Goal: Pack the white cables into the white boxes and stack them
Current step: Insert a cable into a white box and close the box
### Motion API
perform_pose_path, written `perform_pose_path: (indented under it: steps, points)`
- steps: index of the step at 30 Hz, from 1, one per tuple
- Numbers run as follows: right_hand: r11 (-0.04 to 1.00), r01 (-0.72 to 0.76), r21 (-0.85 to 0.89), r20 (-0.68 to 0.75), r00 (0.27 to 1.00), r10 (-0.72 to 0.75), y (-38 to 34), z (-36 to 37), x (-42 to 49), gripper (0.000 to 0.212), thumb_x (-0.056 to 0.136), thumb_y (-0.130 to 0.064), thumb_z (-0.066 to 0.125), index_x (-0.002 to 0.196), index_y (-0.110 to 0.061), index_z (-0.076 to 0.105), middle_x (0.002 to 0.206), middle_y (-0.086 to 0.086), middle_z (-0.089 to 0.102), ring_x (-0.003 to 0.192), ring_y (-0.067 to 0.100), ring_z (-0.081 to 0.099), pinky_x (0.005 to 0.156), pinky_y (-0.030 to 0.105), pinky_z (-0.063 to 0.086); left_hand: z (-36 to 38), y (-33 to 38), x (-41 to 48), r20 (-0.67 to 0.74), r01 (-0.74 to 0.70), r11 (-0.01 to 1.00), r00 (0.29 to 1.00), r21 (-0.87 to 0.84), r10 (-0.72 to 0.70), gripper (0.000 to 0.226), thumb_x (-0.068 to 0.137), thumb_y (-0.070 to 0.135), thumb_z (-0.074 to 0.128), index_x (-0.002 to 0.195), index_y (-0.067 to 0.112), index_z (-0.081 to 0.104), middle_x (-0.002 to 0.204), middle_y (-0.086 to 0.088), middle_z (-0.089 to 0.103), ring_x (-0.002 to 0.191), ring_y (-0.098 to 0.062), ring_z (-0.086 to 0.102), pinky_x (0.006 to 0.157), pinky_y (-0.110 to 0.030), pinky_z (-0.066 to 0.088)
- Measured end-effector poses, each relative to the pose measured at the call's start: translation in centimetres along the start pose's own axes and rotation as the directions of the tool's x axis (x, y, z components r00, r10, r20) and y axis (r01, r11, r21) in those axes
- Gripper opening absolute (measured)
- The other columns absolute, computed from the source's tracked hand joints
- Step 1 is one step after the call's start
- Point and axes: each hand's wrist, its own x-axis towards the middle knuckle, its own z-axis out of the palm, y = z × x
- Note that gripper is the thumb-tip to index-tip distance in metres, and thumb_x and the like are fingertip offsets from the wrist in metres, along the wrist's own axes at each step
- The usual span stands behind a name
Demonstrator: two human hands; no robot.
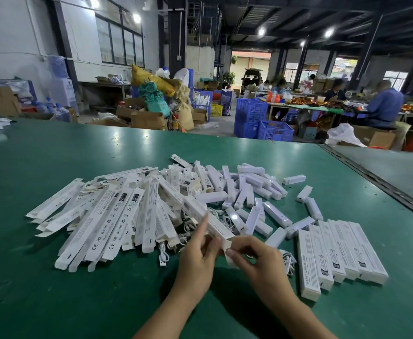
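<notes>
I hold a long white box (195,207) slanting up and to the left above the pile. My left hand (198,253) grips its near end, index finger stretched along its side. My right hand (256,259) pinches the flap at that same end. A heap of flat, empty white boxes (107,216) covers the table to the left. White cables (162,252) lie coiled under and in front of the heap, and more cables (289,261) sit to the right of my right hand. Several closed boxes (342,250) lie side by side at the right.
White lamp bars (249,192) are scattered behind and right of my hands on the green table (53,277). A seam and a second table (384,172) run along the right. Blue crates (261,123) and seated workers are far behind.
</notes>
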Motion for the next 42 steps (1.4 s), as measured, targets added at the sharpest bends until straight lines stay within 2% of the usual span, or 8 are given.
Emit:
perform_pose_path:
  steps: [3,6,10,15,21,27,32,42]
  points:
    - [0.995,-0.093,0.046,-0.060,0.994,0.096,0.2,-0.2,0.0,0.031,0.074,-0.023,0.084,0.079,-0.033,0.056,0.083,-0.016,0.070,0.081,0.005,0.069,0.074,0.023,0.056,0.1,0.2,-0.1,0.063,-0.006,0.997,0.998,0.071,0.001,0.050,0.088,0.056,0.054,0.133,0.070,0.036,0.149,0.005,0.051,0.137,-0.008,0.046,0.115,-0.039,0.038]
    - [0.991,-0.092,0.097,-0.032,0.995,0.095,0.3,-0.5,-0.1,0.024,0.075,-0.024,0.084,0.081,-0.033,0.063,0.086,-0.013,0.072,0.082,0.008,0.070,0.078,0.032,0.058,-0.1,0.1,0.0,0.085,0.001,0.998,0.996,0.066,-0.007,0.054,0.083,0.071,0.054,0.131,0.077,0.030,0.145,-0.002,0.054,0.134,-0.013,0.049,0.115,-0.039,0.039]
    - [0.997,0.062,0.043,0.004,0.998,-0.062,-0.3,-0.8,-0.2,0.019,0.083,-0.044,0.071,0.089,-0.027,0.068,0.100,-0.018,0.070,0.096,0.007,0.067,0.081,0.027,0.056,-0.2,0.0,0.0,0.130,0.009,1.000,0.991,0.027,-0.012,0.068,0.076,0.077,0.057,0.136,0.074,0.024,0.132,0.025,0.061,0.126,0.004,0.053,0.109,-0.028,0.042]
    - [0.982,0.181,-0.046,0.175,0.970,-0.170,0.0,-0.9,-0.3,0.027,0.083,-0.037,0.068,0.110,-0.033,0.065,0.137,-0.020,0.050,0.122,-0.001,0.053,0.096,0.018,0.046,-0.4,0.6,0.1,0.104,-0.005,0.999,0.995,0.051,0.000,0.041,0.085,0.065,0.052,0.123,0.075,0.044,0.121,0.050,0.052,0.121,0.022,0.045,0.092,0.000,0.037]
    - [0.951,0.286,-0.120,0.135,0.953,-0.270,0.7,-0.4,0.1,0.026,0.080,-0.015,0.077,0.098,-0.028,0.063,0.142,-0.019,0.047,0.120,-0.001,0.057,0.099,0.021,0.048,-0.5,0.6,0.0,0.116,0.014,0.999,0.993,0.034,-0.017,0.033,0.091,0.046,0.056,0.119,0.064,0.058,0.120,0.041,0.060,0.117,0.013,0.055,0.092,-0.006,0.043]
    - [0.966,0.237,-0.100,0.019,0.972,-0.236,0.3,-0.4,0.2,0.011,0.089,-0.044,0.062,0.097,-0.038,0.058,0.125,-0.026,0.059,0.096,-0.011,0.060,0.081,0.007,0.045,-0.3,0.6,0.1,0.115,0.050,0.998,0.992,0.037,-0.054,0.032,0.092,0.050,0.047,0.117,0.063,0.061,0.120,0.035,0.063,0.116,0.012,0.056,0.095,-0.013,0.044]
    - [0.986,0.148,-0.074,-0.044,0.987,-0.152,0.1,-0.4,-0.1,0.038,0.082,-0.046,0.069,0.107,-0.059,0.044,0.106,-0.026,0.066,0.082,-0.002,0.067,0.070,0.008,0.049,-0.1,0.0,0.1,0.106,0.031,0.997,0.994,0.065,-0.038,0.032,0.092,0.046,0.048,0.116,0.060,0.064,0.120,0.029,0.066,0.116,0.006,0.059,0.098,-0.025,0.048]
    - [0.953,0.280,-0.115,-0.051,0.957,-0.287,-0.3,-0.6,0.0,0.009,0.086,-0.018,0.071,0.094,-0.019,0.068,0.115,-0.009,0.069,0.082,-0.007,0.066,0.075,0.008,0.050,0.0,0.1,0.1,0.090,0.044,0.997,0.995,0.058,-0.049,0.030,0.091,0.050,0.048,0.114,0.062,0.063,0.110,0.028,0.069,0.101,-0.002,0.066,0.092,-0.038,0.057]
